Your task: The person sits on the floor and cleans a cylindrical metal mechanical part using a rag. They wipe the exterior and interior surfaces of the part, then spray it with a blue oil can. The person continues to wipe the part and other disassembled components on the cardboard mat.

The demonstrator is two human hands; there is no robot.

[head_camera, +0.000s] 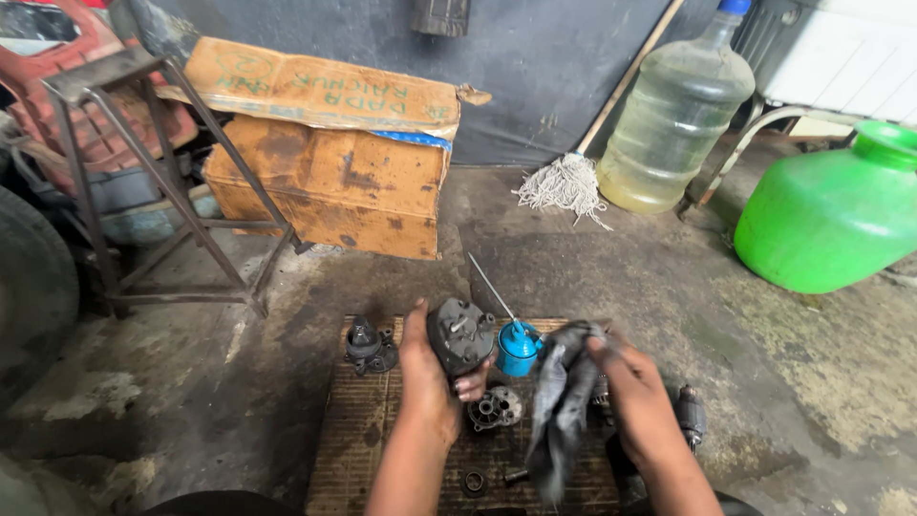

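Observation:
My left hand (427, 375) grips a dark grey metal motor housing (459, 336), held upright above a brown ridged mat (358, 430). My right hand (635, 392) holds a dirty grey rag (559, 406) that hangs down just right of the housing. Between the two hands stands a blue oil can (518, 349) with a long thin spout pointing up and left. On the mat lie a black metal part (369, 347) at the left, a round grey cover (496, 409) below the housing, and a small ring (474, 482) near the front. A cylindrical armature (691, 414) lies right of my right wrist.
A stained cardboard box (330, 172) sits behind the mat, with a metal stool frame (162, 182) and a tyre (33, 287) to the left. A mop (565, 183), a large clear water bottle (676, 115) and a green plastic jug (831, 215) stand at the back right on the oily concrete floor.

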